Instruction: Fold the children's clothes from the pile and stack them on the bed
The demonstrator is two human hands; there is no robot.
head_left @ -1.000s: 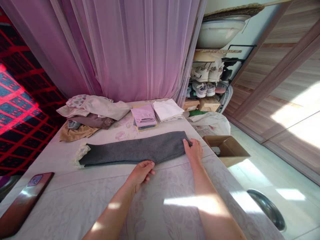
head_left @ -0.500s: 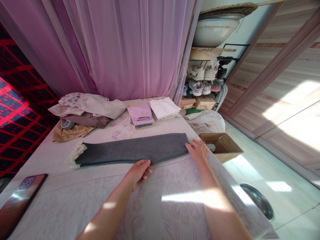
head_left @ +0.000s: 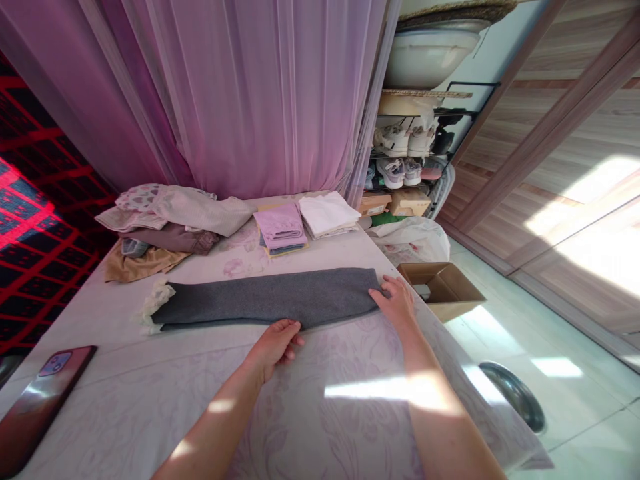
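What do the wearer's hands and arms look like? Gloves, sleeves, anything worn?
The left hand and right hand are bare: no gloves, and no ring, watch or bracelet shows. No sleeve shows on the left forearm or right forearm. Sunlight patches fall on both forearms. Nail details are too small to tell.

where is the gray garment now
In the head view, the gray garment lies on the table, nearer than the lilac stack, the left hand at its near edge and the right hand at its right end.
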